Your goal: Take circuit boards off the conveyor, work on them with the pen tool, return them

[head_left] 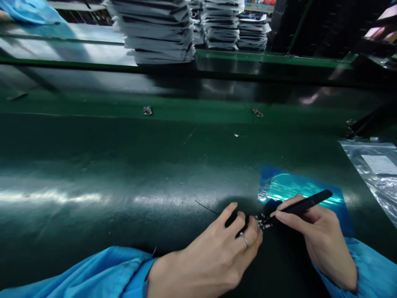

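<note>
Green belt [124, 165] stretches wide, with stacked trays [158, 33] beyond it. Near its front edge, the left hand [217, 252] pinches a small circuit board [263, 221] flat against the belt. The right hand [319, 236] grips black tweezers [305, 205], tip touching the board, beside a blue sheet [297, 186].

Electronics assembly factory, production line. Long glossy green conveyor belt [124, 165] spans bench; small circuit boards [147, 110] lie on green strip at 12 o'clock; tall stacks of flat trays [158, 31] beyond; antistatic bag [375, 174] at 3 o'clock; blue work sleeves [102, 271] at 6.
</note>
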The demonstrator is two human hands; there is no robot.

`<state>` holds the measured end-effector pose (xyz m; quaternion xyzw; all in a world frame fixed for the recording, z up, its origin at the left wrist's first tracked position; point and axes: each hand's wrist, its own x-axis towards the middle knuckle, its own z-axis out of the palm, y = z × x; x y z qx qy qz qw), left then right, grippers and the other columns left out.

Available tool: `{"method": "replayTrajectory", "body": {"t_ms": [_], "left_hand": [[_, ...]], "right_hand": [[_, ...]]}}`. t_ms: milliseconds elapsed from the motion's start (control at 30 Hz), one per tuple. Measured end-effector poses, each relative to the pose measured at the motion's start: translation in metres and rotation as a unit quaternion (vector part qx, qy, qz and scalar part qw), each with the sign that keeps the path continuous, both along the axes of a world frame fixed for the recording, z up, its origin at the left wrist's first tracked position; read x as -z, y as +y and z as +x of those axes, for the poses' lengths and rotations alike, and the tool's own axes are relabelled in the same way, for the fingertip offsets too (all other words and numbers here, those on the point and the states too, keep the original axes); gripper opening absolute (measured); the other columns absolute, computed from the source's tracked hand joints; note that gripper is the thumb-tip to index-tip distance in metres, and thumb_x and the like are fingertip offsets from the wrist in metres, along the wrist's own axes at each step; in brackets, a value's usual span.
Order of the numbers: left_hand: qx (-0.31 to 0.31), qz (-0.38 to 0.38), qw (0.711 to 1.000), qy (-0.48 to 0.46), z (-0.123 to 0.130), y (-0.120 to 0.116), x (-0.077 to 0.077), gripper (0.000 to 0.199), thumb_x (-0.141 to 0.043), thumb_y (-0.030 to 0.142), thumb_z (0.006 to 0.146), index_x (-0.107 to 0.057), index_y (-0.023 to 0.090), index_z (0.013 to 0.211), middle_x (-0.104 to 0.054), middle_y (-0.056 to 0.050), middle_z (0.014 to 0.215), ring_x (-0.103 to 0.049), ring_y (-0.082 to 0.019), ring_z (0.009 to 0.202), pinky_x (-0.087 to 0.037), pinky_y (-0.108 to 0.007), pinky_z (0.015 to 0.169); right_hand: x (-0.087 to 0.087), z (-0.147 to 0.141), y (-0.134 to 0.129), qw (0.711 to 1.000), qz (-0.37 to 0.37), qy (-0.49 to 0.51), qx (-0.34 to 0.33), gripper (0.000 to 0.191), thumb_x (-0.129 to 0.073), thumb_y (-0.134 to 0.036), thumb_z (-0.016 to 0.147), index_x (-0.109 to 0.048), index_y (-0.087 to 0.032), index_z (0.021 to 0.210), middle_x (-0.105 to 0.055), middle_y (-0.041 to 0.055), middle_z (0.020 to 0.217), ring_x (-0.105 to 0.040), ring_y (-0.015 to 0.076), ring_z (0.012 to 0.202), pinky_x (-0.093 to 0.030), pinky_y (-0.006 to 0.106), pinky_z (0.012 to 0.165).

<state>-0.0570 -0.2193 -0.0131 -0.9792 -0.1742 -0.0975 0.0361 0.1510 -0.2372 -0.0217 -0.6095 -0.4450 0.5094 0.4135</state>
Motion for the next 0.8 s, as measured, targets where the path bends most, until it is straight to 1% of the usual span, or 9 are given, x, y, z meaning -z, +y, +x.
{"method": "replayTrajectory", "body": {"t_ms": [133,267,400,633,800], "left_hand": [[0.010,-0.006,1.000,0.010,-0.0003,0.0009,-0.0020,0.034,-0.040,0.021,0.089,-0.052,0.010,0.118,-0.056,-0.011,0.112,-0.052,-0.025,0.100,-0.038,-0.044,0.094],[0.010,-0.019,1.000,0.000,0.0001,0.0002,0.0006,0.035,-0.034,0.018,0.090,-0.053,0.010,0.118,-0.056,-0.011,0.111,-0.052,-0.025,0.099,-0.038,-0.045,0.095],[0.014,-0.020,1.000,-0.001,0.0002,-0.0005,0.0028,0.035,-0.034,0.017,0.089,-0.051,0.009,0.119,-0.055,-0.011,0.113,-0.050,-0.027,0.101,-0.036,-0.047,0.096],[0.002,-0.015,1.000,0.004,0.0006,-0.0005,-0.0004,0.036,-0.029,0.015,0.091,-0.052,0.010,0.119,-0.055,-0.010,0.112,-0.050,-0.024,0.102,-0.036,-0.045,0.097],[-0.003,-0.013,1.000,-0.001,0.0007,-0.0013,-0.0001,0.038,-0.027,0.013,0.091,-0.052,0.010,0.118,-0.055,-0.009,0.112,-0.050,-0.024,0.101,-0.036,-0.045,0.097]], "right_hand": [[-0.0013,-0.0020,0.0003,1.000,-0.008,-0.004,-0.006,0.014,-0.072,-0.034,0.072,-0.067,-0.021,0.069,-0.061,-0.0005,0.071,-0.055,0.0174,0.067,-0.042,0.024,0.059],[-0.0029,-0.0042,0.0001,1.000,-0.009,0.004,-0.013,0.012,-0.072,-0.033,0.072,-0.068,-0.022,0.069,-0.062,-0.0005,0.070,-0.056,0.0173,0.065,-0.042,0.023,0.058],[-0.0039,-0.0055,0.0000,1.000,0.003,0.008,-0.019,0.010,-0.072,-0.032,0.072,-0.069,-0.022,0.069,-0.062,-0.0002,0.072,-0.057,0.0173,0.066,-0.044,0.022,0.058],[-0.0017,-0.0047,-0.0001,0.999,0.017,0.000,-0.030,0.007,-0.070,-0.027,0.074,-0.069,-0.021,0.070,-0.063,-0.0004,0.073,-0.058,0.0166,0.065,-0.044,0.022,0.057],[0.0000,-0.0046,-0.0010,0.999,0.020,-0.013,-0.037,0.008,-0.070,-0.028,0.075,-0.069,-0.022,0.071,-0.063,-0.0008,0.072,-0.058,0.0161,0.063,-0.044,0.022,0.056]]}}
